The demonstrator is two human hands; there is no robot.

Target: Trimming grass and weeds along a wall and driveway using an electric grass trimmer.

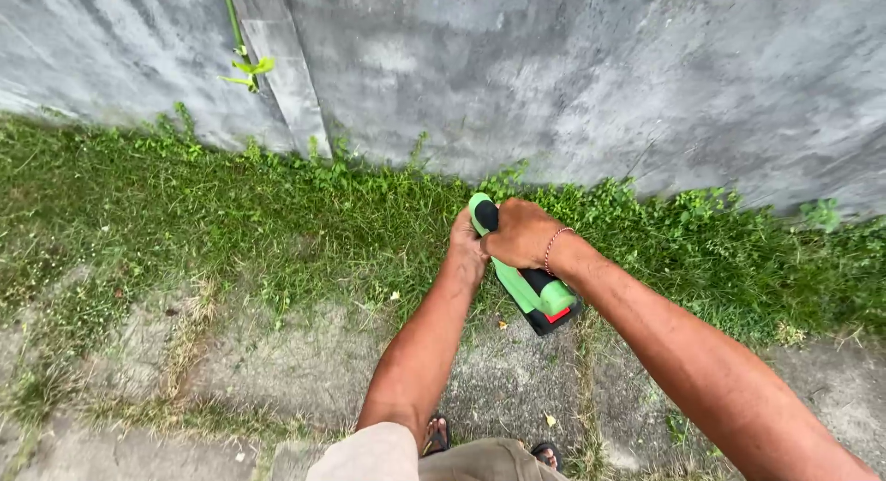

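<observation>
We hold a bright green and black plastic garden tool (531,282) over the grass strip (231,213), near the grey concrete wall (554,84). Our right hand (521,234) closes fully around its handle; our left hand (466,250) presses against it from the side, its fingers hidden. Open cracked paving (277,361) lies behind.

Bright, even daylight, soft and diffuse; no hard shadows on the grass (231,222) or the wall (572,75); colours vivid, the green tool (528,292) saturated without glare; focus sharp at the centre; wide-angle bending at the edges, the forearms stretched toward the lower corners.
</observation>
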